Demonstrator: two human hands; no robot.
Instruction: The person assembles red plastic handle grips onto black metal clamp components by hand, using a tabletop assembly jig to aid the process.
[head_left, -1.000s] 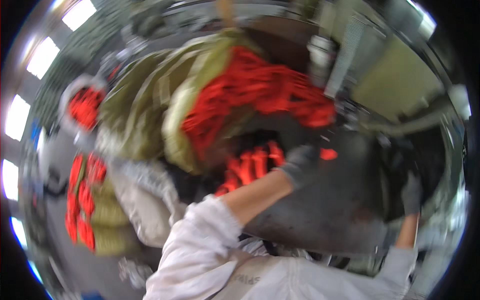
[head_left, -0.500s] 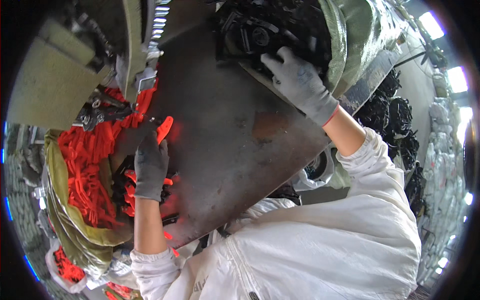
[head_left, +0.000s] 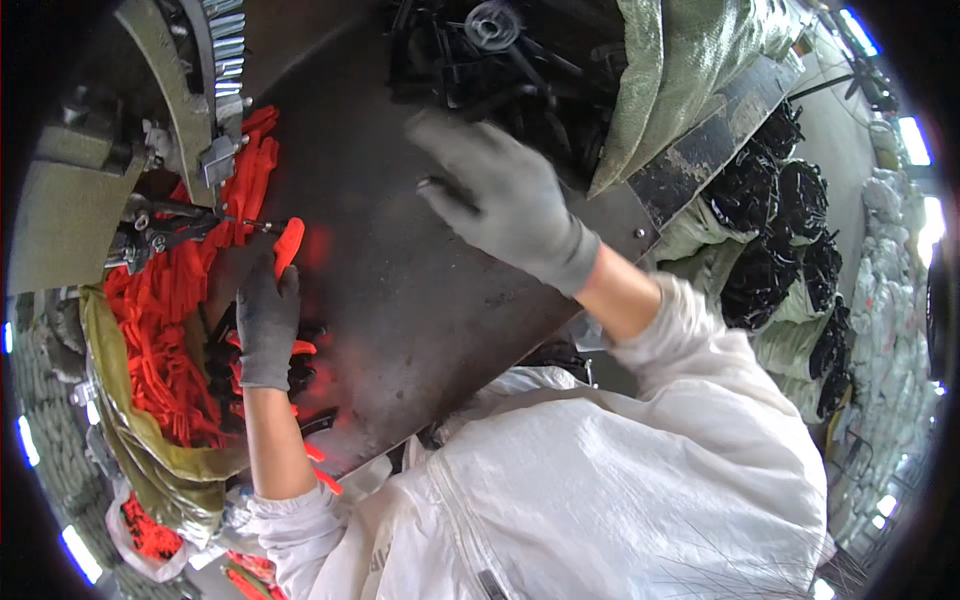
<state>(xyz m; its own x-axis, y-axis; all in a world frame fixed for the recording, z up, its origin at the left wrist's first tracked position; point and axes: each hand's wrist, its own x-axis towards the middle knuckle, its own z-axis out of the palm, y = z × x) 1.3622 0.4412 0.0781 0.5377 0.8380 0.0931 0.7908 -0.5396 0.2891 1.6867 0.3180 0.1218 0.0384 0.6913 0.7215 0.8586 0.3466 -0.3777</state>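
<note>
My left hand (head_left: 268,325), in a grey glove, is closed on a red plastic handle (head_left: 289,247) that sticks up past its fingers. The handle's upper end is beside a thin metal rod (head_left: 262,226) of the machine; whether they touch I cannot tell. My right hand (head_left: 505,195), also gloved and slightly blurred, hovers over the dark metal table (head_left: 390,290). Its fingers reach leftward with the thumb apart, and I see nothing in them. Just beyond it lie black plastic parts (head_left: 530,85) at the mouth of a pale green woven sack (head_left: 665,75).
The machine (head_left: 95,215) stands at the left. Many red strip-like pieces (head_left: 165,350) fill an olive sack (head_left: 150,450) below it. Black and red parts (head_left: 305,375) lie by my left wrist. Bundles of black parts (head_left: 790,200) stand past the table's right edge.
My right hand has drawn away from the black parts and moved left over the table, its fingers spreading. My left hand keeps the red handle by the rod. The whole view has shifted somewhat.
</note>
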